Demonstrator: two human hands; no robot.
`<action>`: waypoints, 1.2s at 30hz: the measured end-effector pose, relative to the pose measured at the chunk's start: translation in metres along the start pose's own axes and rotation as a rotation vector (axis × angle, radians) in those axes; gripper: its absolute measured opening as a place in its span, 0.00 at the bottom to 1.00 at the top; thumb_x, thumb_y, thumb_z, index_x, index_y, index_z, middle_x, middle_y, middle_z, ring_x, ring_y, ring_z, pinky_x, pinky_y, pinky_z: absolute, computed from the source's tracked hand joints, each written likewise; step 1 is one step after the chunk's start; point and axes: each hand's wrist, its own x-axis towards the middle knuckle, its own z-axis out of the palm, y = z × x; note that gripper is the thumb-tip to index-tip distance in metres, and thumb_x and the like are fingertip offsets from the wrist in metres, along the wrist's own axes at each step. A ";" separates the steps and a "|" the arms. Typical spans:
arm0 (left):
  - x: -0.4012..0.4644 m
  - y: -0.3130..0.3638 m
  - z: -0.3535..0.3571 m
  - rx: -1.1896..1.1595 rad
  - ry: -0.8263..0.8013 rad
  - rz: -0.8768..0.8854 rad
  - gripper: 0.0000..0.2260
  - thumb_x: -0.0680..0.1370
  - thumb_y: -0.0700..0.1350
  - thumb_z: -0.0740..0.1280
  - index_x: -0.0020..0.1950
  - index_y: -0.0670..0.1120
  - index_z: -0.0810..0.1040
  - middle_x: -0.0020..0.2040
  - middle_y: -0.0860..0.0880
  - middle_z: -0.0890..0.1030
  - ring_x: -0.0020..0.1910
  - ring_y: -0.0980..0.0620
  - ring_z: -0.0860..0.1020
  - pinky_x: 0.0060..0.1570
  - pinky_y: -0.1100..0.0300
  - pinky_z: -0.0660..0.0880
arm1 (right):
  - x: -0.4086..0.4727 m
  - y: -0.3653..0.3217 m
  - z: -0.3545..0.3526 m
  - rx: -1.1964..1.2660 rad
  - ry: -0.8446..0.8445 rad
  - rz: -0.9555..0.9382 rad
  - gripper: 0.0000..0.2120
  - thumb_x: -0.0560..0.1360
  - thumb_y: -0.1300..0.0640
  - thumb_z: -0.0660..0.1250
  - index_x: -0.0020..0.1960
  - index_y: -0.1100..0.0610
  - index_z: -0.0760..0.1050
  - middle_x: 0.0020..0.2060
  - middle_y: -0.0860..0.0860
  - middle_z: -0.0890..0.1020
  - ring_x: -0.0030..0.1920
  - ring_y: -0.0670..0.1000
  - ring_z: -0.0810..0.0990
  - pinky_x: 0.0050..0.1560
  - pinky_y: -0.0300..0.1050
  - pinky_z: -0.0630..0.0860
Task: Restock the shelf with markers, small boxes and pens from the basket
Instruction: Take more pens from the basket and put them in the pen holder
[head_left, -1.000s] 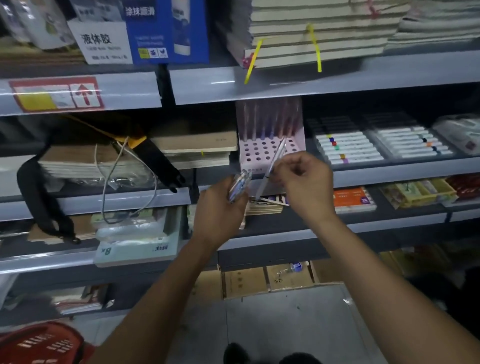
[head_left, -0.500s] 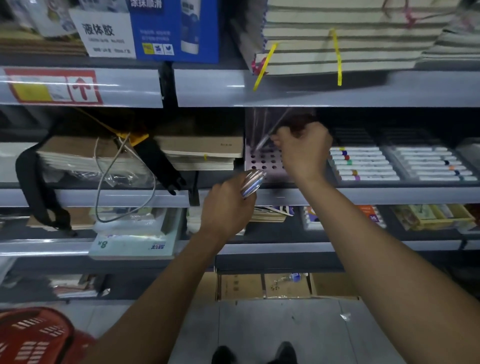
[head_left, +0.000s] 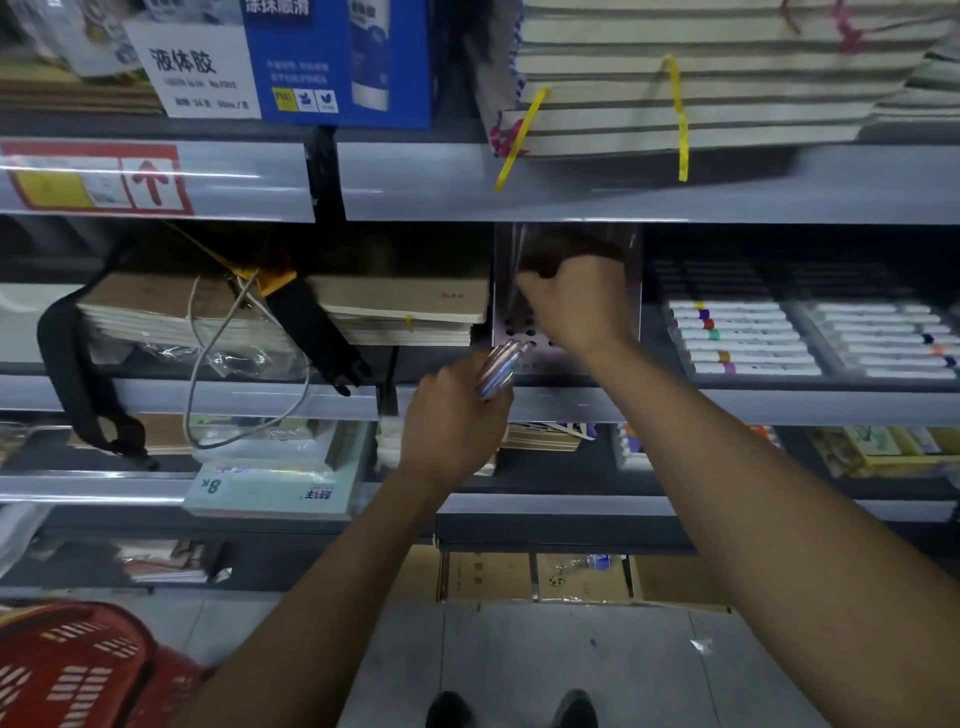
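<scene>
Head view, looking forward and down at a stationery shelf (head_left: 623, 405) in dim light. Left hand (head_left: 452, 421) raised in front of the middle shelf rail, grip curled round a small bundle of pens (head_left: 497, 370), their tips pointing up toward a pale perforated pen holder (head_left: 519, 332) standing on the shelf. Right hand (head_left: 576, 301) reaching into the clear upper part of that holder, fingers curled as if pinching something, though no pen plainly visible in it; grip state there impossible to tell. Rows of white markers (head_left: 748, 338) with coloured caps lying in trays just right of the holder. Stacks of notebooks (head_left: 405, 312) to its left. Red basket (head_left: 67, 670) on the floor at lower left.

Step in hand, as a judgement: seating pens one at a time into the holder's holes. Next move likely calling for drawing the right hand back to the bundle, pinching a single pen free, and lining its tip up with an open hole. Care needed, given the close-set holes.
</scene>
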 end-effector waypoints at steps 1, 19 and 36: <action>0.001 0.000 0.000 -0.016 -0.009 -0.015 0.16 0.79 0.44 0.67 0.35 0.56 0.67 0.29 0.55 0.72 0.29 0.56 0.71 0.30 0.60 0.65 | 0.001 0.001 0.001 -0.014 -0.023 -0.012 0.18 0.79 0.53 0.69 0.34 0.61 0.79 0.29 0.57 0.81 0.32 0.54 0.79 0.35 0.43 0.76; 0.006 0.018 -0.009 -1.079 -0.309 -0.437 0.22 0.84 0.62 0.59 0.50 0.42 0.73 0.31 0.48 0.70 0.27 0.51 0.63 0.27 0.59 0.63 | -0.043 0.022 0.000 0.431 -0.200 -0.201 0.04 0.81 0.56 0.70 0.52 0.53 0.85 0.44 0.45 0.86 0.46 0.43 0.85 0.51 0.42 0.81; 0.004 0.024 -0.013 -1.136 -0.387 -0.377 0.19 0.88 0.55 0.55 0.57 0.42 0.78 0.39 0.38 0.79 0.28 0.46 0.70 0.31 0.56 0.69 | -0.042 0.020 -0.013 0.541 -0.278 -0.093 0.02 0.78 0.58 0.73 0.48 0.52 0.84 0.43 0.49 0.87 0.43 0.44 0.85 0.50 0.42 0.82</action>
